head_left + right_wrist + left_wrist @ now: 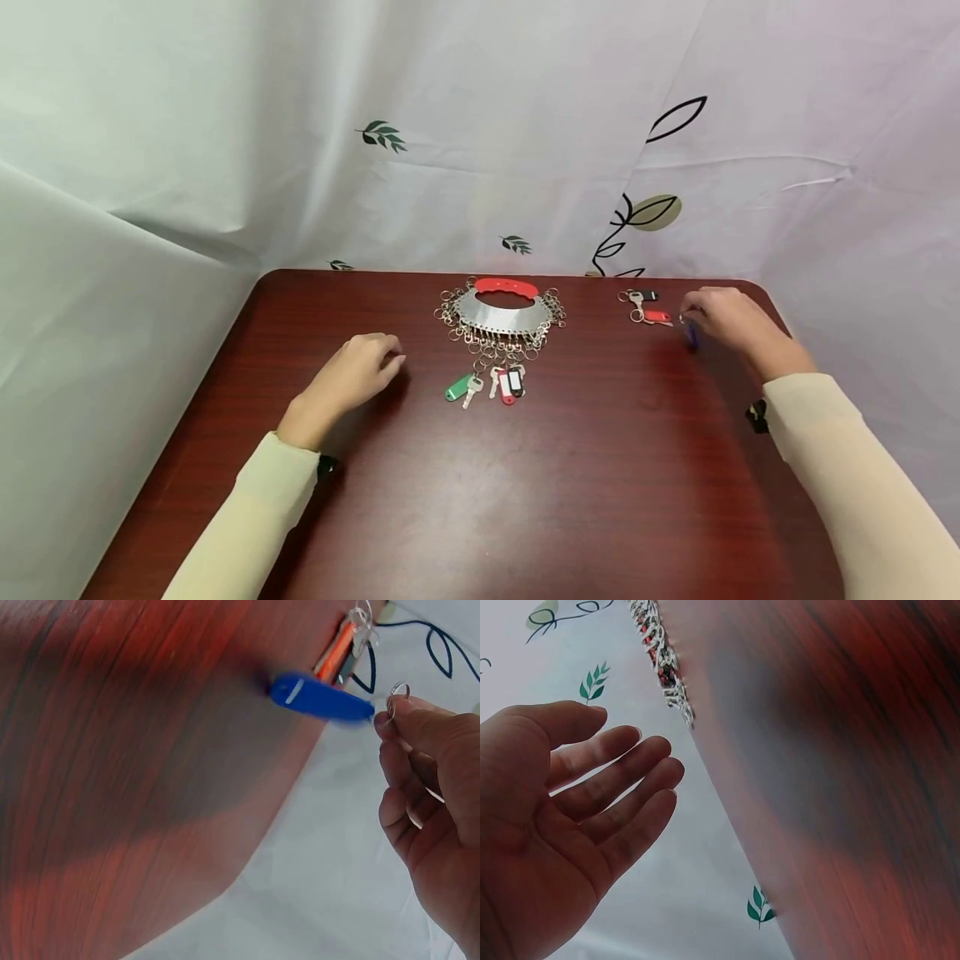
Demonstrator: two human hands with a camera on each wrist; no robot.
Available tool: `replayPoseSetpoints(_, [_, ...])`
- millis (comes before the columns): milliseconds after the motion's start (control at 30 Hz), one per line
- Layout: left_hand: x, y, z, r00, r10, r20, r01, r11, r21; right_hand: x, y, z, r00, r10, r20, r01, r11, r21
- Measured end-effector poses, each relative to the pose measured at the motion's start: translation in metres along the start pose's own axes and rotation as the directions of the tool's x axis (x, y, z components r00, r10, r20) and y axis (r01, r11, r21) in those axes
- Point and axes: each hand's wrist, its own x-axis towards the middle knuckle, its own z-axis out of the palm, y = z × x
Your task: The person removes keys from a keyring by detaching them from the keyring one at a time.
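My right hand (723, 317) pinches a metal key ring (397, 697) between thumb and forefinger at the table's right side. From the ring hangs a blue key tag (321, 697), slightly blurred. Just left of that hand lie keys with a red tag (657, 317) and a black tag (648, 296). My left hand (352, 367) hovers over the left part of the table with relaxed, slightly bent fingers and holds nothing. Between the hands sits a curved metal key holder (498, 317) with a red handle (507, 287), fringed with many small clasps and rings.
In front of the holder lie a green tag (458, 387) with a key (472, 390), a red-framed tag (506, 387) and a black-framed tag (515, 382). White fabric (465, 200) with leaf prints hangs behind the dark red wooden table (525, 500).
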Motion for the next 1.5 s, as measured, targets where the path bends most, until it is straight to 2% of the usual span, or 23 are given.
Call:
replayPoseSetpoints(367, [-0.011,-0.01,-0.006,0.999,-0.028,0.016,0.027,0.999,0.021,0.018,-0.024,0.025,0.996,-0.085,-0.023,0.084,0.996,-0.024])
replayPoseSetpoints(633, [-0.019,-0.019,-0.01,0.998,-0.052,0.029,0.051,0.998,0.031,0.027,-0.033,0.033,0.996,-0.088,0.015,0.089,0.995,-0.037])
replayPoseSetpoints(800, [-0.021,-0.024,-0.009,0.998,-0.054,0.031,0.052,0.997,0.058,0.03,-0.036,0.038,0.993,-0.121,0.008,0.122,0.991,-0.055])
replayPoseSetpoints(967, [-0.025,-0.031,0.001,0.999,-0.026,0.018,0.024,0.995,0.1,0.032,-0.041,0.04,0.986,-0.164,-0.009,0.162,0.982,-0.095])
replayPoseSetpoints(1167, [-0.025,-0.036,0.009,0.999,0.048,-0.007,-0.046,0.988,0.146,0.033,-0.043,0.039,0.986,-0.168,-0.007,0.167,0.98,-0.105])
replayPoseSetpoints(1300, [-0.024,-0.035,0.013,0.997,0.075,-0.008,-0.073,0.983,0.172,0.034,-0.048,0.038,0.984,-0.173,-0.03,0.169,0.979,-0.11])
replayPoseSetpoints(1400, [-0.023,-0.032,0.014,0.996,0.084,0.0,-0.083,0.981,0.176,0.036,-0.061,0.038,0.977,-0.202,-0.065,0.194,0.975,-0.106])
replayPoseSetpoints(1500, [-0.023,-0.029,0.015,0.995,0.096,0.007,-0.096,0.979,0.177,0.04,-0.083,0.036,0.96,-0.257,-0.109,0.25,0.965,-0.077])
